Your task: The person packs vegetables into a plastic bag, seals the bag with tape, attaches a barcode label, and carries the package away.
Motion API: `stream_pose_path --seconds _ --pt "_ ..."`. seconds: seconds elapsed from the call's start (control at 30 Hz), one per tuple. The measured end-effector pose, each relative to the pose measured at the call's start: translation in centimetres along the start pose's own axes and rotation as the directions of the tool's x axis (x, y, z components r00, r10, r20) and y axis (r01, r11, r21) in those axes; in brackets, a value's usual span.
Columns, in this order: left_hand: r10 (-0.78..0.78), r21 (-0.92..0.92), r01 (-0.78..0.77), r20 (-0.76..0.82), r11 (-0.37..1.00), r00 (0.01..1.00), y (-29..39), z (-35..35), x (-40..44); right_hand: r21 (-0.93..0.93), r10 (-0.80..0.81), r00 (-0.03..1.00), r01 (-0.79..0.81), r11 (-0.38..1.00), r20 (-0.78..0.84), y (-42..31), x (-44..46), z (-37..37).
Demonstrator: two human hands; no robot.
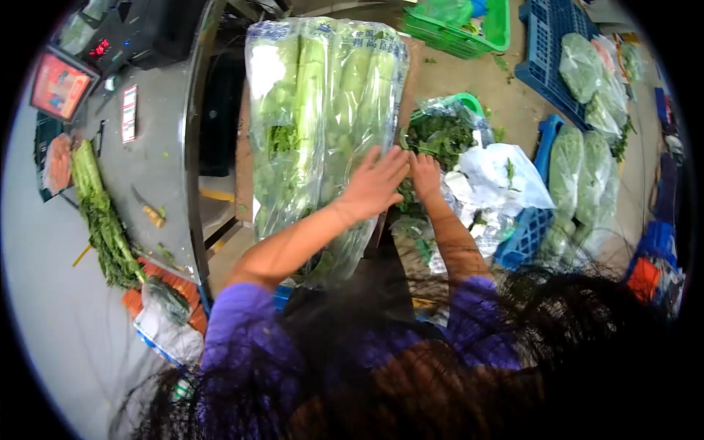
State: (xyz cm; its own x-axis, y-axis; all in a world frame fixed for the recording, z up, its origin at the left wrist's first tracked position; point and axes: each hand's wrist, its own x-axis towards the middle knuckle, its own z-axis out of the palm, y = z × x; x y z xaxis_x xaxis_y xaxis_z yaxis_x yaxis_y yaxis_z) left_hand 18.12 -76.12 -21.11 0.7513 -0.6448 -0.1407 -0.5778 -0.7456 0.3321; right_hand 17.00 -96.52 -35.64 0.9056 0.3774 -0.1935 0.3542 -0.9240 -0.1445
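Observation:
Clear plastic bags of long green celery lie side by side on a brown board, with blue print at their far end. Over the lower right part of the bags is my left hand, its fingers spread and nothing in its grasp. My right hand is just beside it, at the bags' right edge, next to a pile of dark leafy greens. Its fingers look bent, and their tips are partly hidden, so what they touch is unclear.
A knife lies on the grey metal table at left, with loose celery beyond its edge. A green basket, blue crates, bagged vegetables and white plastic are at right.

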Motion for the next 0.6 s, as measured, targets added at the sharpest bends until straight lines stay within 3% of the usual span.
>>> stream_pose_path --seconds 0.07,0.1,0.13,0.17,0.2,0.23,0.27,0.3,0.33,0.37,0.4,0.43,0.47,0.5,0.53,0.57,0.6 --pt "-0.038 0.208 -0.012 0.238 0.978 0.971 1.3 2.8 1.5 0.021 0.003 0.996 -0.001 1.0 -0.09 0.1 -0.6 0.9" --pt "-0.113 0.296 -0.001 0.37 0.955 0.922 1.7 3.1 2.1 0.038 0.073 0.993 -0.077 0.996 0.095 -0.3 -0.4 0.2" --pt "-0.129 0.217 0.064 0.304 0.974 0.944 1.7 3.6 1.7 0.157 0.123 0.974 -0.153 0.976 0.189 -0.6 -0.1 -0.4" --pt "-0.182 0.112 0.16 0.231 0.981 0.956 1.7 5.5 1.1 0.264 0.094 0.995 -0.086 0.961 -0.015 -0.8 -1.0 -0.3" --pt "-0.213 0.0 0.224 0.316 0.974 0.924 2.1 4.2 1.6 0.221 0.123 0.991 -0.133 0.966 0.06 -1.2 -1.2 -1.1" --pt "-0.172 0.075 0.155 0.364 0.985 0.915 2.2 0.3 0.0 0.179 0.159 0.975 -0.186 0.966 0.158 -3.3 -0.8 -4.2" --pt "-0.131 0.054 0.119 0.333 0.991 0.934 2.6 -1.3 -0.7 0.179 0.151 0.987 -0.157 0.971 0.047 -3.4 -1.6 -4.3" --pt "-0.151 -0.012 0.154 0.12 0.988 0.981 1.9 -2.2 -2.4 0.16 0.161 0.968 -0.193 0.968 0.191 -4.4 -1.2 -6.6" --pt "-0.176 -0.089 0.167 -0.102 0.982 0.979 1.0 -3.4 -4.3 0.456 0.077 0.984 -0.143 0.878 0.16 -4.5 -1.7 -5.3" --pt "-0.332 -0.169 0.307 -0.146 0.937 0.932 0.0 -6.7 -6.4 0.71 0.01 0.995 -0.079 0.699 0.101 -4.1 -2.7 -3.4" --pt "-0.486 -0.273 0.433 -0.169 0.859 0.858 -2.0 -10.4 -9.1 0.804 0.045 0.986 -0.156 0.574 0.159 -5.6 -2.9 -2.8" --pt "-0.71 -0.206 0.683 -0.105 0.7 0.696 -4.7 -12.4 -12.0 0.872 0.08 0.973 -0.229 0.432 0.216 -7.1 -3.0 -2.2" --pt "-0.725 -0.222 0.699 -0.345 0.68 0.596 -7.4 -14.6 -16.1 0.925 0.08 0.96 -0.279 0.257 0.268 -7.9 -2.8 -2.3" --pt "-0.754 -0.272 0.781 -0.555 0.562 0.35 -11.5 -11.9 -21.6 0.942 0.075 0.944 -0.326 0.078 0.321 -8.4 -2.5 -2.7" --pt "-0.778 -0.317 0.862 -0.614 0.396 0.131 -13.5 -12.7 -26.1 0.926 0.06 0.927 -0.363 -0.102 0.371 -8.9 -2.1 -3.4" --pt "-0.898 -0.069 0.989 -0.431 0.127 0.086 -14.3 -16.4 -28.1 0.878 0.039 0.909 -0.389 -0.28 0.415 -9.5 -1.6 -4.1" --pt "-0.906 -0.314 0.945 -0.421 0.092 -0.051 -16.6 -15.8 -32.1 0.805 0.027 0.892 -0.395 -0.443 0.452 -10.6 -1.4 -5.3"
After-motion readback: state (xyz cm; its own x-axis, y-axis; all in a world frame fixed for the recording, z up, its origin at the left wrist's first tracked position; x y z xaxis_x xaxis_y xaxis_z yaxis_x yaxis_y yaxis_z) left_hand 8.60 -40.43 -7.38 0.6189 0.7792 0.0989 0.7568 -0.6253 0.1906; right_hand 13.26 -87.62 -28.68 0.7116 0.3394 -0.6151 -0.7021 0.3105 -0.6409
